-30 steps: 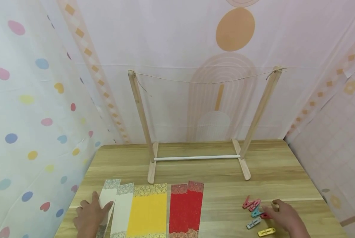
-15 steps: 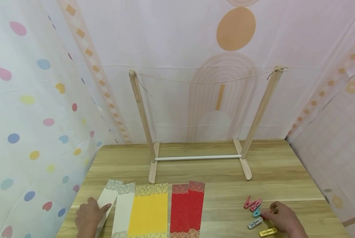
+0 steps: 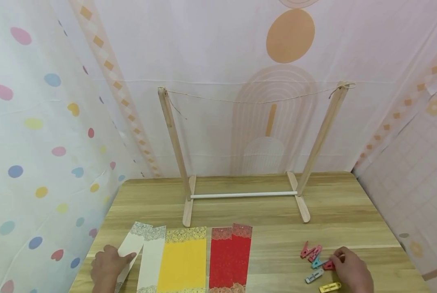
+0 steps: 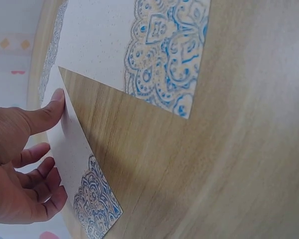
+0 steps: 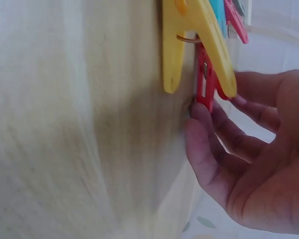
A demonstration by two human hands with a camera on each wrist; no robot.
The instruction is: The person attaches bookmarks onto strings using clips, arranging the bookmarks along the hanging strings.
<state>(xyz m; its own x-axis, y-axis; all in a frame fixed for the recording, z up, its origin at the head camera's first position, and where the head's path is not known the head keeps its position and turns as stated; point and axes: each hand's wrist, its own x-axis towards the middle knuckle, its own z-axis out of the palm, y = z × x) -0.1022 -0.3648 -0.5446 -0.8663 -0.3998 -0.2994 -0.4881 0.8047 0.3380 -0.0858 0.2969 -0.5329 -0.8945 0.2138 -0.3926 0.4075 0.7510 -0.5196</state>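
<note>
In the head view my left hand (image 3: 108,266) holds the leftmost white card (image 3: 132,244) by its long edges. The left wrist view shows its thumb (image 4: 56,102) on one edge and curled fingers along the other; the card (image 4: 70,144) has a blue lace-patterned end. At the right, my right hand (image 3: 353,270) pinches the end of a red clothespin (image 3: 328,265). In the right wrist view this red clothespin (image 5: 205,79) is partly hidden behind a yellow clothespin (image 5: 209,45). Pink clothespins (image 3: 315,252), a teal one (image 3: 317,263) and a grey one (image 3: 314,276) lie close by.
Another white card (image 3: 151,258), a yellow card (image 3: 183,260) and overlapping red cards (image 3: 227,258) lie along the table's front. Behind them stands a wooden frame (image 3: 176,148) with a string (image 3: 237,101) across its top and a white rod (image 3: 244,195) low down.
My left hand has shifted slightly down and the leftmost white card has tilted clockwise. My right hand has closed in on the red clothespin, which now shows at its fingertips.
</note>
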